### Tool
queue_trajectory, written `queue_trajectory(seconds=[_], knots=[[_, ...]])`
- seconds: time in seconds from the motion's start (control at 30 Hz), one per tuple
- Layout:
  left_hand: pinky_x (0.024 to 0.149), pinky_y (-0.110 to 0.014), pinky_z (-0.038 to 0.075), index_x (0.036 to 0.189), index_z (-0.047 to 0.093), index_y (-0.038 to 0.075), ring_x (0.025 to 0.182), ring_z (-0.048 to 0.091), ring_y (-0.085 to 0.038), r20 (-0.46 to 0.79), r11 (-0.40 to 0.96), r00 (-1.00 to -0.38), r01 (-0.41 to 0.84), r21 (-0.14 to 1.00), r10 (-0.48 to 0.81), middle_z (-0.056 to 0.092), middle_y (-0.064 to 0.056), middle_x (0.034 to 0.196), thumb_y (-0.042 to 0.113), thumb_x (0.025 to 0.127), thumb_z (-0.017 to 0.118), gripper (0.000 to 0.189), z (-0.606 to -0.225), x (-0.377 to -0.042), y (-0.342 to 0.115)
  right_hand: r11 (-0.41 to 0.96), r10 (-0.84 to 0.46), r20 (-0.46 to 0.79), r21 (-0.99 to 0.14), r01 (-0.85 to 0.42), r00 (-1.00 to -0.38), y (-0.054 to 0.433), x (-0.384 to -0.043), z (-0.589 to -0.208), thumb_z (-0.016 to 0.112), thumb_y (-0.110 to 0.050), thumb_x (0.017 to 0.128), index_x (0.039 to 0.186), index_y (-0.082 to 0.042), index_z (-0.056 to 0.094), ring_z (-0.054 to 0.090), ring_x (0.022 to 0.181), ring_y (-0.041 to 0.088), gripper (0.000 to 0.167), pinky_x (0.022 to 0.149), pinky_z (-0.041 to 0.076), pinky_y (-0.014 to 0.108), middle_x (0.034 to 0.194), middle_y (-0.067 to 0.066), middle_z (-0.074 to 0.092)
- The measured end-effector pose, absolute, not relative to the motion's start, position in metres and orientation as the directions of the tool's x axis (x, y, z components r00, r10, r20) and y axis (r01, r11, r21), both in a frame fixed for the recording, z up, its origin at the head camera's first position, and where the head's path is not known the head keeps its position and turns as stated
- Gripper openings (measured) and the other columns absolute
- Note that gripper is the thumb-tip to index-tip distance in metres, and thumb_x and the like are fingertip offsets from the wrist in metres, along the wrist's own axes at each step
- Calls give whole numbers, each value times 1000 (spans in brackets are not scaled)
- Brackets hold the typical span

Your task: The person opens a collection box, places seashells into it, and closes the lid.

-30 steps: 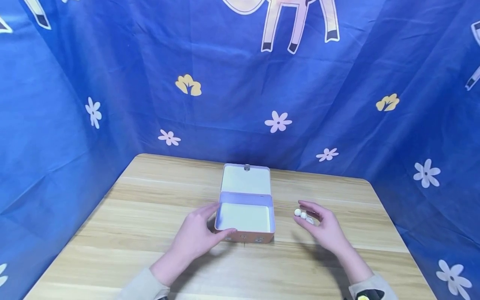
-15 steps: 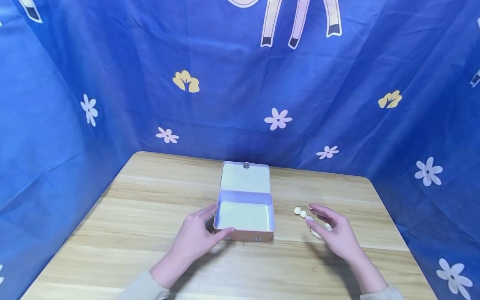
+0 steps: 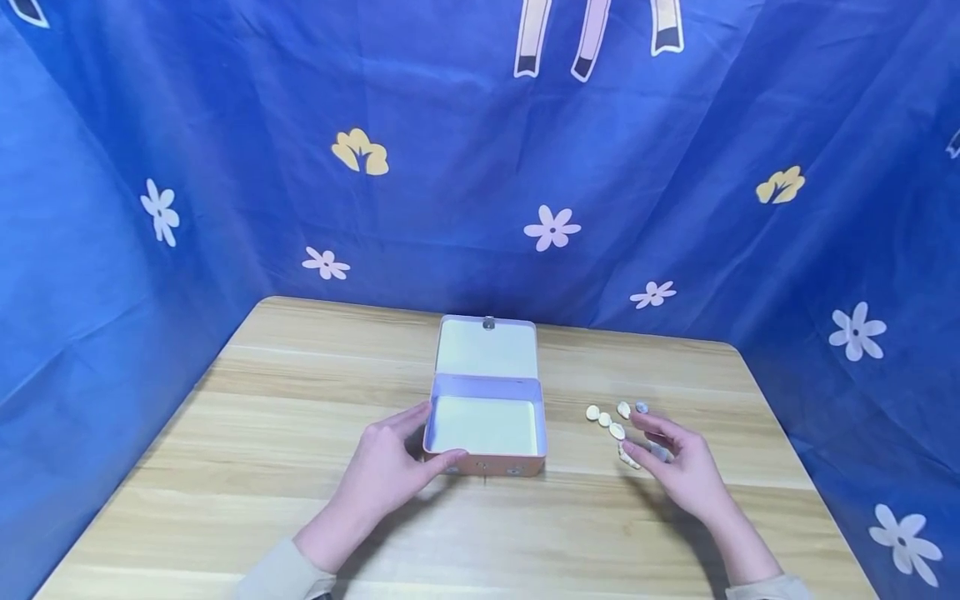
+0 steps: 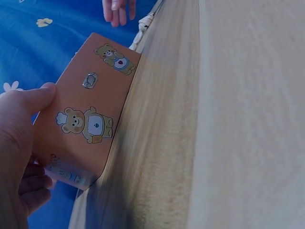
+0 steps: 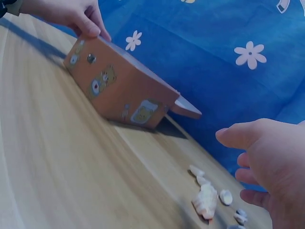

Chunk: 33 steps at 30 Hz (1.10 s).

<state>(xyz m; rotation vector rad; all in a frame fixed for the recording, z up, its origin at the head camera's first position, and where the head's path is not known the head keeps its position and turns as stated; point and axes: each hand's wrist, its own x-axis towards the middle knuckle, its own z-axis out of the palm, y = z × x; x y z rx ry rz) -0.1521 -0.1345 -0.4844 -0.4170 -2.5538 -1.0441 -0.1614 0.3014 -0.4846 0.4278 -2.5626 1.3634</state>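
An orange tin box (image 3: 504,467) with bear pictures and a metal clasp stands on the table, its lid tipped back and its inside white and bare. My left hand (image 3: 382,467) grips the box's left front corner, thumb along the front rim and fingers on the left side. To the right, my right hand (image 3: 690,471) hovers over a small group of seashells, fingers relaxed and apart, with nothing held. Among them are a pale oval shell (image 3: 617,431), a longer spiral shell (image 5: 206,201) and a bluish one (image 3: 642,407). The hand partly covers some shells in the head view.
The wooden table (image 3: 315,375) has rounded far corners. A blue curtain (image 3: 450,208) with flower and animal prints hangs behind it and along both sides. The raised lid (image 3: 487,348) stands toward the curtain.
My right hand has moved right, away from the leftmost shells, and its fingers have spread, leaving more shells visible on the table. My left hand stays on the box. The head view has tilted down slightly.
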Motion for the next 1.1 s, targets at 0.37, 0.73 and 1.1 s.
queue_trajectory(seconds=[0.37, 0.73, 1.1], knots=[[102, -50, 57, 133, 70, -5, 122, 68, -36, 446, 689, -885, 405, 601, 132, 70, -16, 133, 62, 76, 90, 90, -487, -151, -137, 581, -142, 345, -730, -360, -928, 306, -154, -505, 91, -9, 84, 125, 4, 72, 75, 100, 34, 47, 87, 64, 38, 114, 13, 77], [102, -50, 56, 133, 69, -6, 122, 68, -36, 452, 685, -881, 415, 599, 138, 70, -16, 132, 58, 76, 92, 88, -486, -151, -133, 659, -124, 392, -655, -371, -912, 301, -153, -518, 95, -8, 78, 117, 5, 74, 73, 86, 23, 47, 78, 64, 32, 101, 7, 76], [106, -49, 54, 136, 69, -3, 126, 65, -35, 430, 680, -892, 400, 615, 136, 69, -14, 136, 63, 77, 89, 91, -486, -150, -134, 680, -105, 383, -646, -348, -918, 295, -155, -526, 93, 2, 76, 111, 5, 76, 62, 72, 12, 40, 60, 56, 24, 88, -1, 68]])
